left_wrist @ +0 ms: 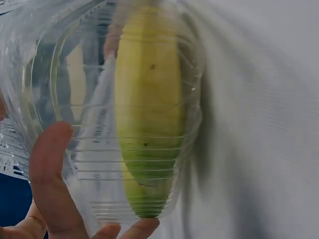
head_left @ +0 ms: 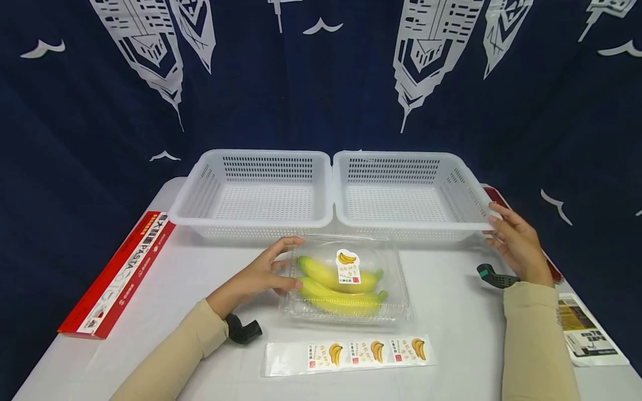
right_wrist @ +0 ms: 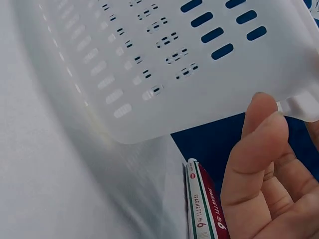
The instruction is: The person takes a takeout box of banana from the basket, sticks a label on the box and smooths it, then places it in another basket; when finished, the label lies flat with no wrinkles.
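A clear plastic clamshell box (head_left: 396, 273) with two yellow-green bananas (head_left: 346, 303) inside lies in the middle of the table, a banana label (head_left: 348, 266) on its lid. At the box's left end, my left hand (head_left: 268, 273) grips it, thumb on the near side and fingers farther back. In the left wrist view, one banana (left_wrist: 149, 94) shows through the ribbed wall. My right hand (head_left: 519, 242) holds the right end of a white perforated basket (head_left: 411, 225) by its rim; fingertips (right_wrist: 261, 149) sit at the basket's edge in the right wrist view.
Another white basket (head_left: 251, 224) stands left of the first. A strip of banana labels (head_left: 346, 355) lies in front of the box. A red pasta box (head_left: 117, 273) lies at the left edge; a spaghetti box (right_wrist: 204, 204) and a printed packet (head_left: 587, 331) are at the right.
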A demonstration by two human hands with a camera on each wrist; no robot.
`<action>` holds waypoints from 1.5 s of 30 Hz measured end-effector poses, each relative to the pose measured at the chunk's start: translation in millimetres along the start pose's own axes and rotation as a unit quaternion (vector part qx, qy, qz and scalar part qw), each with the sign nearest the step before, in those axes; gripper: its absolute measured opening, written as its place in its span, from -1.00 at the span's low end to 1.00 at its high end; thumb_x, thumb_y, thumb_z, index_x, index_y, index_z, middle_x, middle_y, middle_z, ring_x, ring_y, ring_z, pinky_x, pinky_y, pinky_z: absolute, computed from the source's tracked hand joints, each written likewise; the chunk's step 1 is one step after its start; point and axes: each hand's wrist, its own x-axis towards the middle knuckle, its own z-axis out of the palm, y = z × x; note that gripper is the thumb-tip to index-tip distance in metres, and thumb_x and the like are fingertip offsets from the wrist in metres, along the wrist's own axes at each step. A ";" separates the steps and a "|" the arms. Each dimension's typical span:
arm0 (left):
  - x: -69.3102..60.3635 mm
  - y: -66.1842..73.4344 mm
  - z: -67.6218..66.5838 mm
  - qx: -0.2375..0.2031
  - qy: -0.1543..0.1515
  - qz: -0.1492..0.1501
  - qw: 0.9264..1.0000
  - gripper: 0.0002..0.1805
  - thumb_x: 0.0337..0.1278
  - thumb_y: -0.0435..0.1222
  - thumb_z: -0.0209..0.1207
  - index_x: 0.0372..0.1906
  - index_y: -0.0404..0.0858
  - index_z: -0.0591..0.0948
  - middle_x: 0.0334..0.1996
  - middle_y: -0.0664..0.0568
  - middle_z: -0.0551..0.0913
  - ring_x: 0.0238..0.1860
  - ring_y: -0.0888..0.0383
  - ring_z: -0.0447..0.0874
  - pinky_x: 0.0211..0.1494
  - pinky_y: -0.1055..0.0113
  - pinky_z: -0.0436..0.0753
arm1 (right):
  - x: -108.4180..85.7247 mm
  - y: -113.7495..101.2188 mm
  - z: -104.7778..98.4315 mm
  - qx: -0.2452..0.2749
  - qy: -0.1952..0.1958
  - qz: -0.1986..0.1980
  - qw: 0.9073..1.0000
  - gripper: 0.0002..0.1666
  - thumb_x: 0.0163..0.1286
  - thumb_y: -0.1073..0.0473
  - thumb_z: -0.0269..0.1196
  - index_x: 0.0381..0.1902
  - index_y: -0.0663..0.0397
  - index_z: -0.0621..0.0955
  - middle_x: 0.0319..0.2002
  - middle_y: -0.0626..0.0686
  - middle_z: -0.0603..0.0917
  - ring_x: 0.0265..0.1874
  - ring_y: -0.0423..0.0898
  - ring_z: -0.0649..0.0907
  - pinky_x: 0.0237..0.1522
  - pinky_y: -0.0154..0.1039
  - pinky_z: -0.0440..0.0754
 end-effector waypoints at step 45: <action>22.4 115.0 -9.4 0.011 0.024 0.078 0.997 -0.06 0.03 -0.42 0.35 0.57 -0.09 0.27 0.65 -0.13 0.07 0.54 -0.27 0.34 -0.35 0.29 0.62 | -0.9 -1.3 4.0 0.085 0.009 0.028 0.996 -0.63 0.60 0.37 0.27 0.13 -0.16 0.81 0.06 -0.12 0.63 -0.32 -0.11 0.76 -0.30 -0.29 0.81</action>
